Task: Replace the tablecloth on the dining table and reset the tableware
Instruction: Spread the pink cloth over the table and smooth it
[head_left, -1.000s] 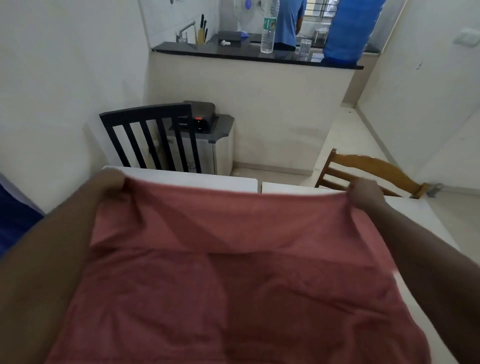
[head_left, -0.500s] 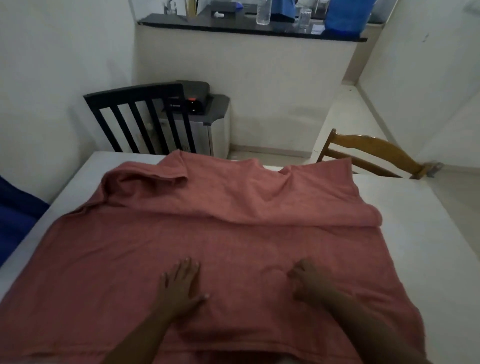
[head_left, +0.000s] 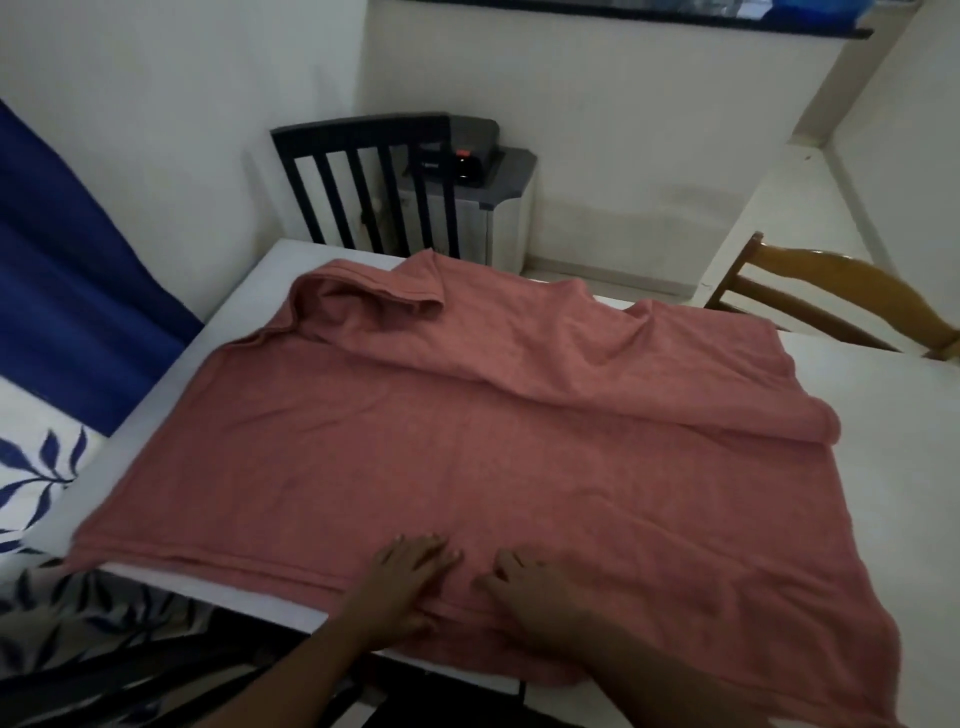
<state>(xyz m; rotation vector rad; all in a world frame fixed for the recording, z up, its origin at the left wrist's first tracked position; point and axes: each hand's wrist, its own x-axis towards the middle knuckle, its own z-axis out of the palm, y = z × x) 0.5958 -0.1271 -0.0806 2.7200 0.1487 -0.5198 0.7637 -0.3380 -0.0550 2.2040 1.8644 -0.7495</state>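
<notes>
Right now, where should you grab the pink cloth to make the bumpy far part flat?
Probably the hemmed far edge of the pink cloth, at the corner flap doubled back near the black chair. Reach over from the near side, pinch it and pull it away toward the chair; both hands lie flat near the near edge.

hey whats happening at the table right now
A person is laying a pink tablecloth over a white dining table. Both hands rest flat on the cloth near its front edge, the left hand beside the right hand, fingers spread as if smoothing it. The far part of the cloth is bunched and folded over itself, and the right side of the table is bare. No tableware is in view. A black chair and a wooden chair stand at the far side.
</notes>
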